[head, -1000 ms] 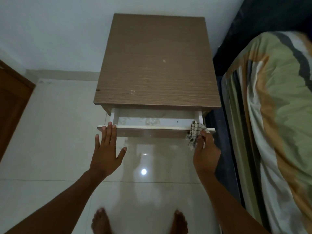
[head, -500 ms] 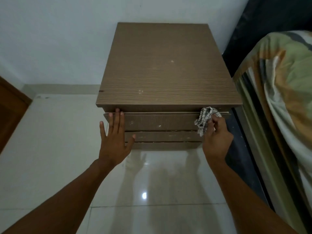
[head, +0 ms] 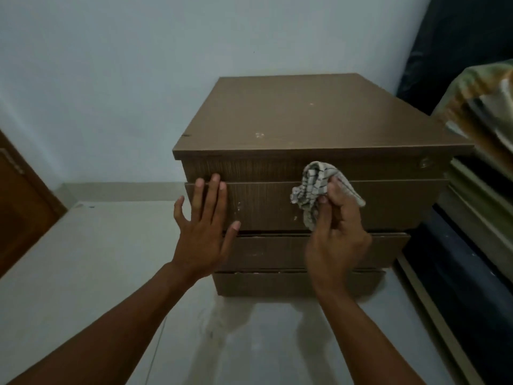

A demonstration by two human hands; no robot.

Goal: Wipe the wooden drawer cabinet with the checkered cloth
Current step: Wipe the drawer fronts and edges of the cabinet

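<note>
The brown wooden drawer cabinet (head: 302, 120) stands against the white wall, all its drawers pushed in. My left hand (head: 204, 226) lies flat, fingers spread, on the left part of the top drawer front (head: 263, 207). My right hand (head: 337, 234) grips the crumpled checkered cloth (head: 315, 187) and holds it against the middle of that same drawer front, just under the cabinet's top edge.
A bed with a striped green and orange cover (head: 483, 107) and a dark frame (head: 466, 273) stands close to the cabinet's right side. A brown door (head: 19, 212) is at the far left. Glossy pale floor tiles (head: 97, 273) spread in front.
The top drawer, open one second ago, is now shut. My right hand has carried the cloth from the drawer's right corner towards its middle. The view has dropped lower, facing the drawer fronts.
</note>
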